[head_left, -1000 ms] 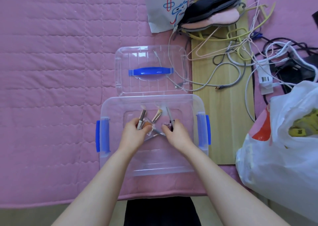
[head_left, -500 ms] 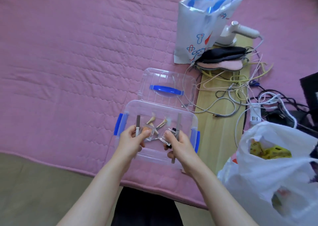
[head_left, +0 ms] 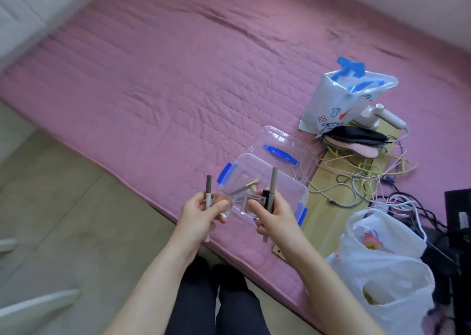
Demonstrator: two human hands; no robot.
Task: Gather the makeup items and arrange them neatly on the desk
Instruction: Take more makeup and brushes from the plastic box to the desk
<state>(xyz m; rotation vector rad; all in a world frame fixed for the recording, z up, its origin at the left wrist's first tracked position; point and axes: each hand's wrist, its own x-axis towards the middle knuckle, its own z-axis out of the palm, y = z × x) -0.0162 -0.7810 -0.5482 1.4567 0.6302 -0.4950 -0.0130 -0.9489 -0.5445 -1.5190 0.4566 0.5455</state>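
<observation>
Above a clear plastic storage box (head_left: 277, 181) on a pink quilted mat (head_left: 178, 80), the left hand (head_left: 201, 213) grips a slim makeup pencil (head_left: 208, 194) with a small clear compact, while the right hand (head_left: 274, 213) clasps a taller grey pencil (head_left: 273, 189), a dark tube and another clear case. Two makeup brushes (head_left: 248, 185) remain in the box. These light, rigid, slick pieces likely hold best mid-barrel; the compacts look breakable.
</observation>
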